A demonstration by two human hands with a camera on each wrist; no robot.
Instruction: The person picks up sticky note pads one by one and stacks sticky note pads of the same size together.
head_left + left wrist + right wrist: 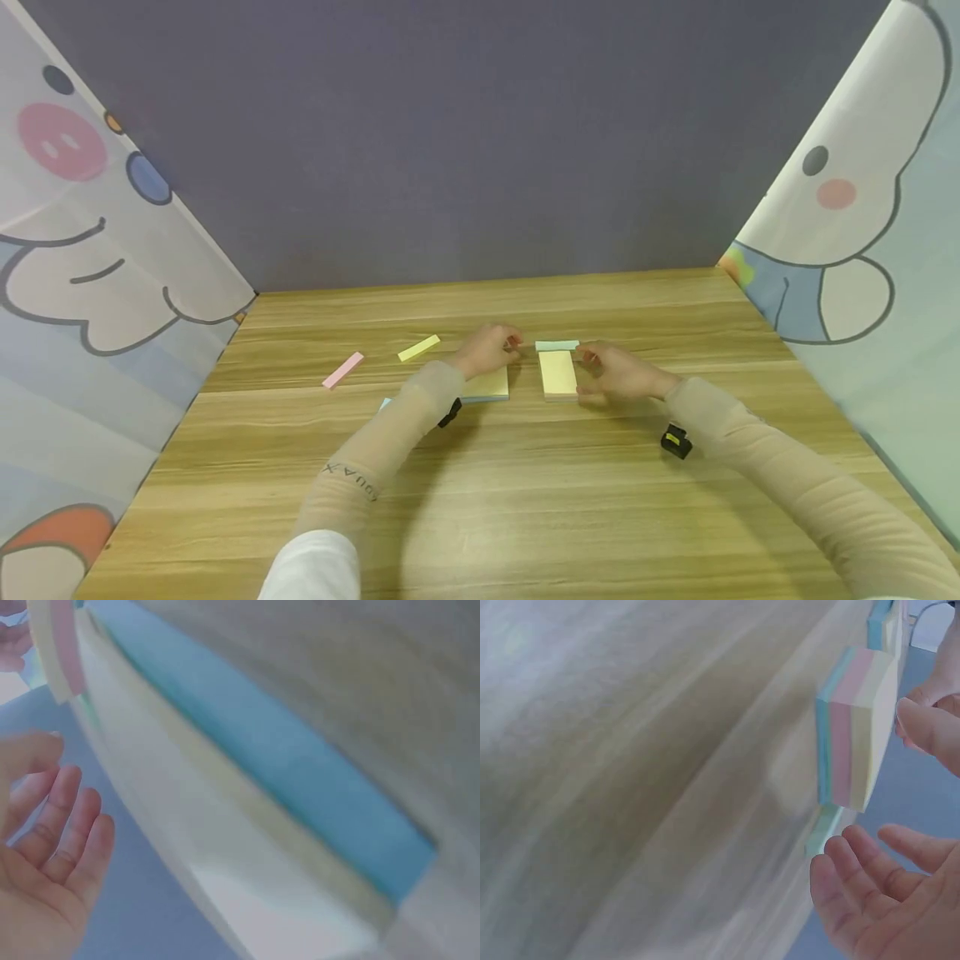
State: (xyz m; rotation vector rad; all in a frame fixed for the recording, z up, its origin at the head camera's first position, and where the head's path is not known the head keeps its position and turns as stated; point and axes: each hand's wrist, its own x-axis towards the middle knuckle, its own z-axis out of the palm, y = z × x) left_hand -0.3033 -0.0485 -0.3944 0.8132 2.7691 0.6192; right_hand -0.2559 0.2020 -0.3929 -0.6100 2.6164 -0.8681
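Left hand (487,350): resting over the far edge of the left pad, fingers loosely extended in the wrist view and gripping nothing; fingertips close to the left end of the green strip.
Right hand (618,371): lying on the table just right of the right pad, fingers relaxed and spread in the wrist view, holding nothing; fingertips near the right end of the green strip.
Green strip (557,345): flat on the table, lying crosswise just beyond the far end of the right pad, between the two hands; contact with either hand impossible to tell.
Right pad (558,373): yellow on top, flat on the table between the hands; from the side a stack of blue, pink and yellow layers (851,735).
Left pad (487,386): yellow top, blue lower layers, partly under the left wrist.
Yellow strip (418,348): loose on the table, left of the left hand, well apart from the pads.
Pink strip (342,370): further left, lying at an angle.
Table (480,500): light wood grain.
Sleeves: sheer beige over both forearms, a small black device at each wrist.
Surroundings: grey back wall, cartoon-printed panels on both sides.
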